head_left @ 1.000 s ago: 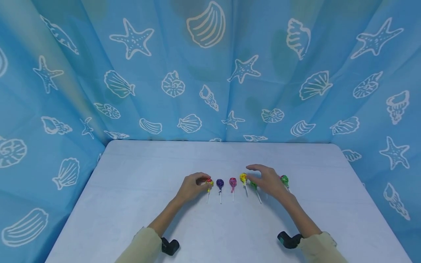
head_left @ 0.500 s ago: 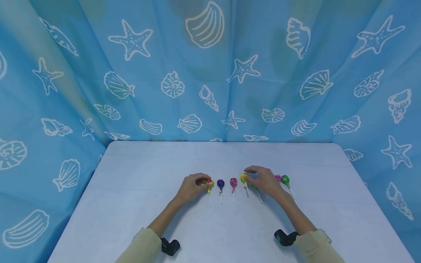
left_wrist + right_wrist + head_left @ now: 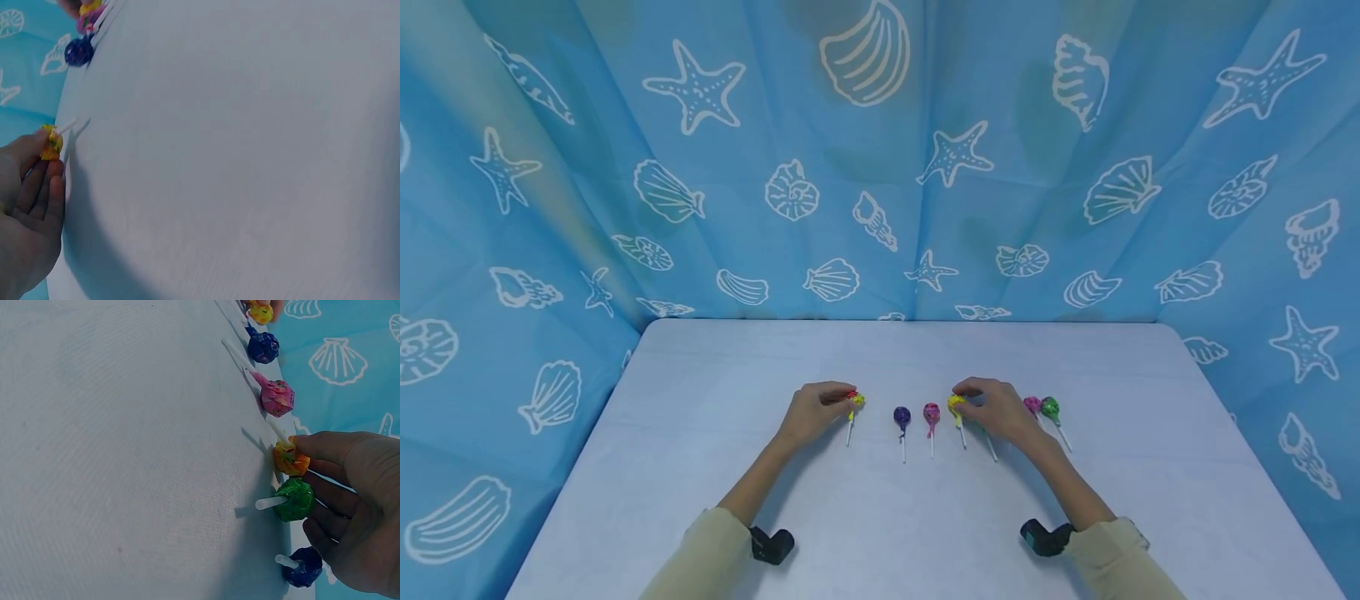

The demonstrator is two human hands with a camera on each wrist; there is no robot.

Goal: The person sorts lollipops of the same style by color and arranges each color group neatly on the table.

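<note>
In the head view, my left hand [image 3: 811, 414] pinches a red-and-yellow wrapped lollipop [image 3: 857, 400] by its head, the stick pointing toward me. My right hand [image 3: 1000, 410] has thumb and finger around the head of a yellow lollipop [image 3: 956, 404]. Between the hands lie a purple lollipop [image 3: 902, 415] and a pink one [image 3: 931, 412], sticks also toward me. Under the right palm, the right wrist view shows a green lollipop [image 3: 295, 500] and a dark blue one [image 3: 303, 567]; the hand mostly hides them in the head view.
Right of the right hand lie a magenta lollipop [image 3: 1032, 404] and another green one [image 3: 1050, 407], close together. All rest on a white-covered table [image 3: 880, 517]. A blue curtain [image 3: 880, 167] with shell prints stands along its back and sides.
My left hand has carried the red-and-yellow lollipop leftward and a little farther back, away from the purple one. The right hand has shifted slightly left and closed its fingertips on the yellow lollipop.
</note>
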